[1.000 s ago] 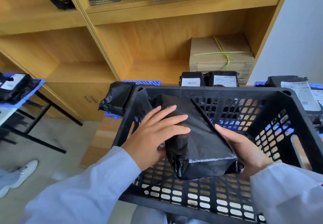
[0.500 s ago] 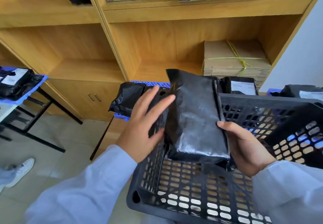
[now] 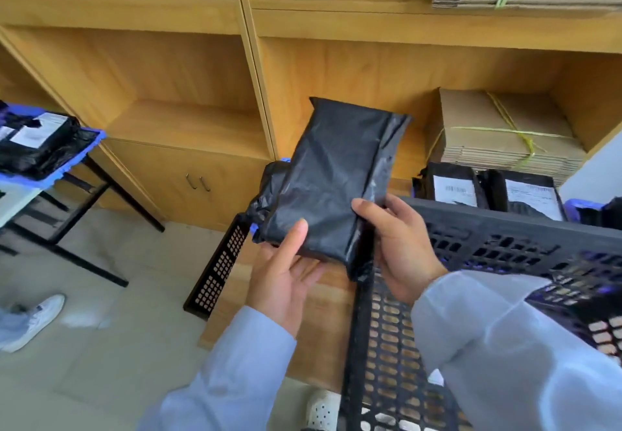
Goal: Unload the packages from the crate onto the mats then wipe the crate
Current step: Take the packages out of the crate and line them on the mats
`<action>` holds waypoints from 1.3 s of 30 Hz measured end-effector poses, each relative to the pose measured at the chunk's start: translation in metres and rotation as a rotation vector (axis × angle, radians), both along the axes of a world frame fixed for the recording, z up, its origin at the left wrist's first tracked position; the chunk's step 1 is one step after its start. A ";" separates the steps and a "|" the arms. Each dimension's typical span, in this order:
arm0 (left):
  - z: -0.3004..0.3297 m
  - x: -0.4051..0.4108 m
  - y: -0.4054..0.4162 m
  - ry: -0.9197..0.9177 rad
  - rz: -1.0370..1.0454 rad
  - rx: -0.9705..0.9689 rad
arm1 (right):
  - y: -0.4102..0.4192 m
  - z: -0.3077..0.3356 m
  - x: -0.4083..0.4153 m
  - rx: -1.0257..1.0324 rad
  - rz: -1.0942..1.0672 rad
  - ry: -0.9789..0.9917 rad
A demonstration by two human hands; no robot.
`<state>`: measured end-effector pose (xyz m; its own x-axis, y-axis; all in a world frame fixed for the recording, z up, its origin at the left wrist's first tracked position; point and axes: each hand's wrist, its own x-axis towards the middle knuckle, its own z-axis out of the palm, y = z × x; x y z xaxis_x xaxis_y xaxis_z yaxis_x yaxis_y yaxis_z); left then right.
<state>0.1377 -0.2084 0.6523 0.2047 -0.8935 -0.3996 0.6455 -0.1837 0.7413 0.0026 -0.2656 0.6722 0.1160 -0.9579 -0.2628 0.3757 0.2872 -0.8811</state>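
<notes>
The black package [image 3: 331, 181] is held upright above the crate [image 3: 471, 239], its lower end pinched between the thumb and fingers of the left hand [image 3: 286, 274] and gripped by the right hand [image 3: 400, 245]. The film is judged slick and crinkly over a firm, light block; the bottom corners are best held.

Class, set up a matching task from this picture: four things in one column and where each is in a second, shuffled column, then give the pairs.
Things
1. black package
2. tied cardboard stack
3. white shoe
4. labelled packages

Places
A. on the floor at the left
B. held up in both hands, left hand and right hand
C. behind the crate's far rim
D. on the lower shelf at the right

Pairs: 1-B, 2-D, 3-A, 4-C
</notes>
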 end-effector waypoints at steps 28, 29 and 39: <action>-0.183 0.144 -0.199 -0.001 0.080 0.479 | -0.056 -0.075 0.023 -0.490 -0.145 1.493; -0.185 0.145 -0.198 -0.012 0.076 0.498 | -0.056 -0.075 0.023 -0.486 -0.144 1.490; -0.186 0.149 -0.199 -0.164 0.017 0.590 | -0.056 -0.076 0.022 -0.472 -0.132 1.487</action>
<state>0.2870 -0.4071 0.4663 0.3176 -0.5270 -0.7883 0.5379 -0.5845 0.6075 0.0247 -0.3218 0.5965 -0.0532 -0.9655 0.2549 -0.8806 -0.0750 -0.4678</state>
